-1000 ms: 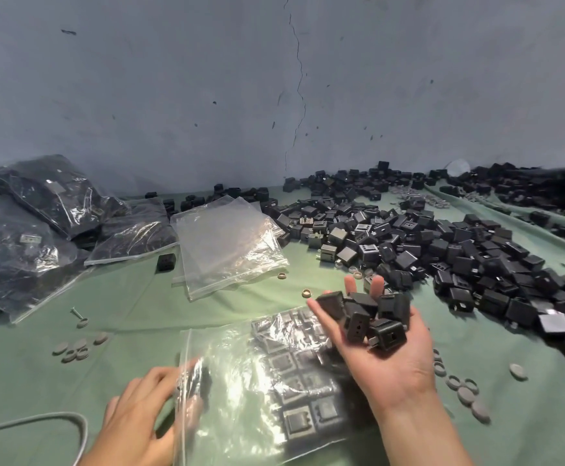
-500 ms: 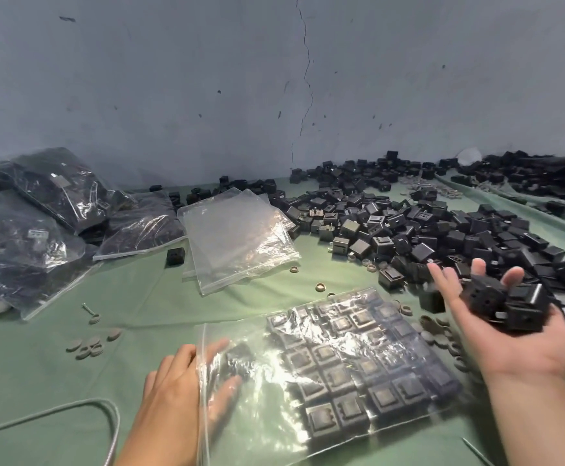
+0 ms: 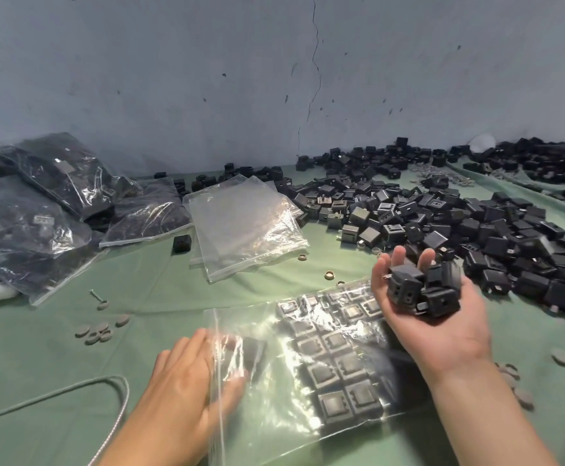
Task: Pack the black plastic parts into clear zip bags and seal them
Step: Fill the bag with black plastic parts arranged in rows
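Observation:
A clear zip bag (image 3: 308, 415) lies flat on the green cloth in front of me, with several black plastic parts (image 3: 338, 368) lined up in rows inside it. My left hand (image 3: 187, 388) reaches into the bag's open mouth at its left side, fingers inside under the film. My right hand (image 3: 442, 327) is held palm up over the bag's far right corner, cupping a handful of black parts (image 3: 422, 287). A big loose heap of black parts (image 3: 442, 210) covers the cloth to the right and back.
Empty clear bags (image 3: 244, 223) lie stacked in the middle behind the open bag. Filled bags (image 3: 39, 210) pile up at the left. Small grey discs (image 3: 99, 331), metal rings (image 3: 329, 274) and a braided cable (image 3: 116, 408) lie on the green cloth (image 3: 39, 364). A grey wall closes the back.
My right hand, carrying the handful of parts, has swung back left from the heap to above the bag. My left hand has stayed in the bag's mouth.

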Demonstrator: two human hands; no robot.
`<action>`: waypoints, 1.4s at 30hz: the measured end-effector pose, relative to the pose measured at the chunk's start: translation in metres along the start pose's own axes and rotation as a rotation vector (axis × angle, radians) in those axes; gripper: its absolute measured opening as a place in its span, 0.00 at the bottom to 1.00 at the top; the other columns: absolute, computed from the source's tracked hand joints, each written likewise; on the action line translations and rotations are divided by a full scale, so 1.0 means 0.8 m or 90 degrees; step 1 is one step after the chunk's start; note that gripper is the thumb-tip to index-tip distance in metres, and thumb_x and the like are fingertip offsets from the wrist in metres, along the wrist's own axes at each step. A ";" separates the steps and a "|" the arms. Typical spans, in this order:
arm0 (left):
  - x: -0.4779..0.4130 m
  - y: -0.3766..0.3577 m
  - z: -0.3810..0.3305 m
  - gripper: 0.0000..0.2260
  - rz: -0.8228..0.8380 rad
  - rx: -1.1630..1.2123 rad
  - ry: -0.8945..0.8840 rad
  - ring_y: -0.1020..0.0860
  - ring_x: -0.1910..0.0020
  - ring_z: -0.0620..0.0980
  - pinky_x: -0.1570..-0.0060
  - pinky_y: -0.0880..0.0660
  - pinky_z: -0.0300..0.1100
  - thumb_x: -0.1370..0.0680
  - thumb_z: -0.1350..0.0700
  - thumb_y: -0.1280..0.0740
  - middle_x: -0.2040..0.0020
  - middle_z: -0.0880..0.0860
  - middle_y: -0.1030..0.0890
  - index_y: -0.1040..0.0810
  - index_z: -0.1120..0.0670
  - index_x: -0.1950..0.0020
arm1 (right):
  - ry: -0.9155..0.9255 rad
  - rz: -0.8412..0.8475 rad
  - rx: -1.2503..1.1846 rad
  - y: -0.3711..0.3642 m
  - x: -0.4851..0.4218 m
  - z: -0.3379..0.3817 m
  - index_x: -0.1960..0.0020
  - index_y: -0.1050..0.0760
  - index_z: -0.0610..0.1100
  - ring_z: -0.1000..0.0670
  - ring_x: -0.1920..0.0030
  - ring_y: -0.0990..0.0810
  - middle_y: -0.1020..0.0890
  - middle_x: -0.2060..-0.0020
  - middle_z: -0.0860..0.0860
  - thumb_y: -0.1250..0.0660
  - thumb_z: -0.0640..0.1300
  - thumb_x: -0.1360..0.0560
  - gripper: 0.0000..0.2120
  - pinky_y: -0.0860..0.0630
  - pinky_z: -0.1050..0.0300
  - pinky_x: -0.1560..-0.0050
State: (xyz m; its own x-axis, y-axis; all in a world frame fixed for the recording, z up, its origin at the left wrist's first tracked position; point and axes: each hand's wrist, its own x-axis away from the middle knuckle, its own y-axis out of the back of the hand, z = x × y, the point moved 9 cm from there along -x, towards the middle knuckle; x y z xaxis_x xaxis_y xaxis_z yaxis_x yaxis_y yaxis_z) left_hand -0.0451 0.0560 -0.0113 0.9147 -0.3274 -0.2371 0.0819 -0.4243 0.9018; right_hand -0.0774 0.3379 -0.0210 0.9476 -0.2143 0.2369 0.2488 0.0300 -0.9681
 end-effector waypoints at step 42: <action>-0.020 -0.032 0.010 0.24 -0.028 -0.097 0.027 0.38 0.42 0.40 0.37 0.32 0.37 0.22 0.35 0.56 0.37 0.40 0.38 0.54 0.30 0.26 | -0.058 -0.003 0.054 -0.001 -0.007 -0.021 0.46 0.20 0.48 0.46 0.43 0.21 0.19 0.39 0.44 0.35 0.50 0.29 0.14 0.21 0.51 0.49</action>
State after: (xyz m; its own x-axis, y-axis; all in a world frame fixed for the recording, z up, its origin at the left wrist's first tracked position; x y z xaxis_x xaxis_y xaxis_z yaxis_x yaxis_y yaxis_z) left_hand -0.0646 0.0653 -0.0332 0.9246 -0.2733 -0.2655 0.1791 -0.3034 0.9359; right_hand -0.0859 0.3223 -0.0231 0.9597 -0.1244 0.2520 0.2659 0.1125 -0.9574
